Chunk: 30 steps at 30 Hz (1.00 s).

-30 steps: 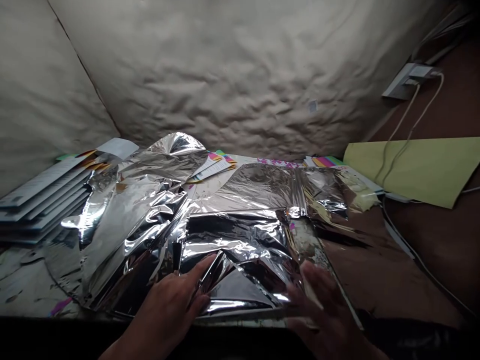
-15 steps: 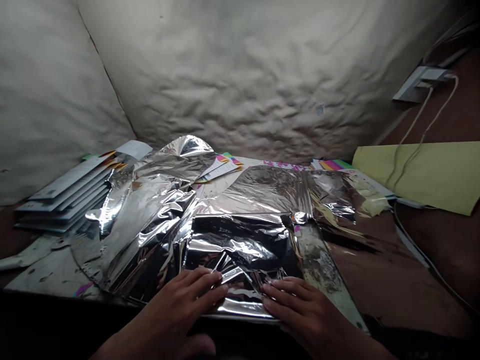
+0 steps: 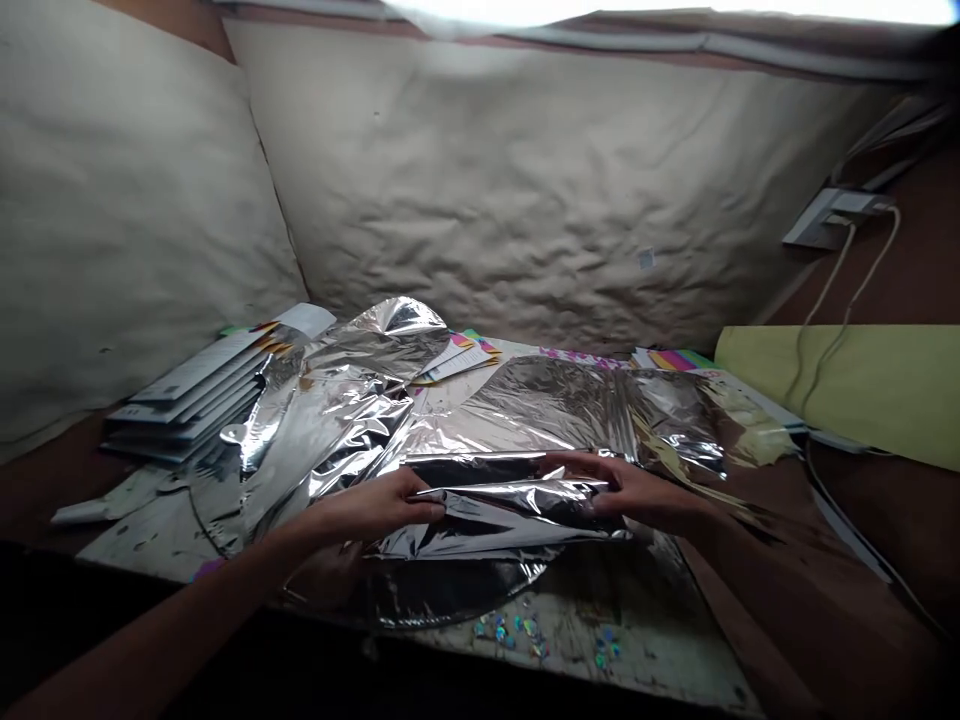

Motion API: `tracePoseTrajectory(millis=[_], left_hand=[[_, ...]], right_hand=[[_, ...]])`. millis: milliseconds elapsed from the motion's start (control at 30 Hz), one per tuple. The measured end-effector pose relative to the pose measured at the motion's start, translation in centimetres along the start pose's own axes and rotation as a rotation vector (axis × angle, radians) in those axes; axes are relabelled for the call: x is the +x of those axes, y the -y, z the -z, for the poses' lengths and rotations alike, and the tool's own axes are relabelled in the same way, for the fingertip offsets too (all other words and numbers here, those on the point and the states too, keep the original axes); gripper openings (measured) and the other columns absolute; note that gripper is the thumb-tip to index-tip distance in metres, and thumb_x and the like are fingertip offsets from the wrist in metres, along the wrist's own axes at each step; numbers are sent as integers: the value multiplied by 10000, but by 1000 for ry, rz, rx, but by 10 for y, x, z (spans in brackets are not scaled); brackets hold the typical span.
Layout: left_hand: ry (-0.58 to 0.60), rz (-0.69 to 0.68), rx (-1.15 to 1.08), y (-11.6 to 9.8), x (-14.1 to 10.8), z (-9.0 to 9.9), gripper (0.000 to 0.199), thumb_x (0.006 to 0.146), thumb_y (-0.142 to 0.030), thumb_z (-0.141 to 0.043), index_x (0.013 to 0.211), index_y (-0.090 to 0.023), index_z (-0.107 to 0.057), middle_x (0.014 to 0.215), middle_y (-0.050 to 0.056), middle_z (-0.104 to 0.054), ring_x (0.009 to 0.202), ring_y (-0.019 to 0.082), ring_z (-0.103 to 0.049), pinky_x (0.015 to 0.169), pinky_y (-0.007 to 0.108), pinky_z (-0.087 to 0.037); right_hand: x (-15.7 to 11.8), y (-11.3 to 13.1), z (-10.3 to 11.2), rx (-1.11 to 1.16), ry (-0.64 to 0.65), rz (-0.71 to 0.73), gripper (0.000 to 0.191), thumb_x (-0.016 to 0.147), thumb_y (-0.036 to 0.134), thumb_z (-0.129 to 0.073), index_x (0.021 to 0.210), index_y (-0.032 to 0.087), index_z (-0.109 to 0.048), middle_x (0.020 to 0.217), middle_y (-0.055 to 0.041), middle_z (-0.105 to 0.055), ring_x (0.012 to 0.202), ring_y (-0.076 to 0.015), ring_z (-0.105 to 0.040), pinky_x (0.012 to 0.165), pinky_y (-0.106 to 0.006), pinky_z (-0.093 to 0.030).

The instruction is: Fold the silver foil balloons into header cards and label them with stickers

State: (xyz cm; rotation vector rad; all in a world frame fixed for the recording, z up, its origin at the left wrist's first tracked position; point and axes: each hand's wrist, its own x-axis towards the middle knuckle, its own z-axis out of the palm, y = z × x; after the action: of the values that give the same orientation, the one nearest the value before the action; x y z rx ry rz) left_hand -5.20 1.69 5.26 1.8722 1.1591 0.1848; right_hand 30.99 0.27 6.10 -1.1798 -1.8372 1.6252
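A silvery foil film sheet (image 3: 495, 525) is lifted and bent over at the middle of the bench. My left hand (image 3: 401, 503) pinches its left side between thumb and fingers. At the right side, my right hand (image 3: 611, 488) is closed round the film with thumb and fingers. More shiny film (image 3: 555, 400) lies crumpled behind the hands, and a wider heap of foil (image 3: 330, 410) spreads to the left. Under the raised sheet, a dark rounded edge of film (image 3: 465, 590) rests on the bench top.
A stack of folded printed cards (image 3: 195, 390) stands at the left. Small iridescent flakes (image 3: 517, 630) lie on the stained bench top (image 3: 652, 640). A yellow sheet (image 3: 847, 385) is at the right, under a power socket (image 3: 836, 215) with white cables. Wrinkled paper covers the wall (image 3: 487, 200).
Both hands lay flat on the film near the front edge. Now they grip it and have raised its front portion away from me, uncovering the bench and flakes. The view has tilted up.
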Motion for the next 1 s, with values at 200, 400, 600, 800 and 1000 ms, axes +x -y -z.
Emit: tracePoseTrajectory(millis=[200,400,600,800,1000], left_hand=[[155,54,-205,15,20,21,501,686,-653,-681,812,-168,-673,675,1,-586,643,168,-522,583,254,-390],[104,161,-312,31,34,25,484,638,-610,-743,767,-156,-634,702,-11,-591,661,152,-520,627,257,-387],[26,125,-232,19,33,27,553,728,-577,-693,1082,-153,-660,813,6,-668,777,196,-599,740,292,-434],[-527,48,656,-24,20,6,495,916,-407,-543,1332,-141,-517,985,126,-682,989,300,-625,862,406,-458],[-426,-215,810,-14,47,-58,760,940,-610,-396,1529,-142,-289,1579,186,-300,1469,368,-205,1156,601,-138]], right_hand=[[13,-29,-15,-33,-374,2,605,764,569,-721,1234,197,-637,1270,-109,-644,1090,-286,-623,943,-435,-497],[16,-36,-16,136,-441,-49,744,752,597,-721,1348,190,-541,1070,-83,-699,950,-241,-668,812,-382,-545],[20,-56,-25,115,-553,12,705,788,453,-722,1382,173,-466,986,-63,-705,831,-201,-659,736,-333,-532],[23,-64,-30,-43,-632,64,557,836,395,-656,1334,184,-523,1165,-93,-681,1017,-242,-657,858,-370,-532],[20,-67,-28,-162,-663,70,555,861,394,-630,1351,166,-503,1160,-113,-691,1011,-251,-673,917,-408,-528]])
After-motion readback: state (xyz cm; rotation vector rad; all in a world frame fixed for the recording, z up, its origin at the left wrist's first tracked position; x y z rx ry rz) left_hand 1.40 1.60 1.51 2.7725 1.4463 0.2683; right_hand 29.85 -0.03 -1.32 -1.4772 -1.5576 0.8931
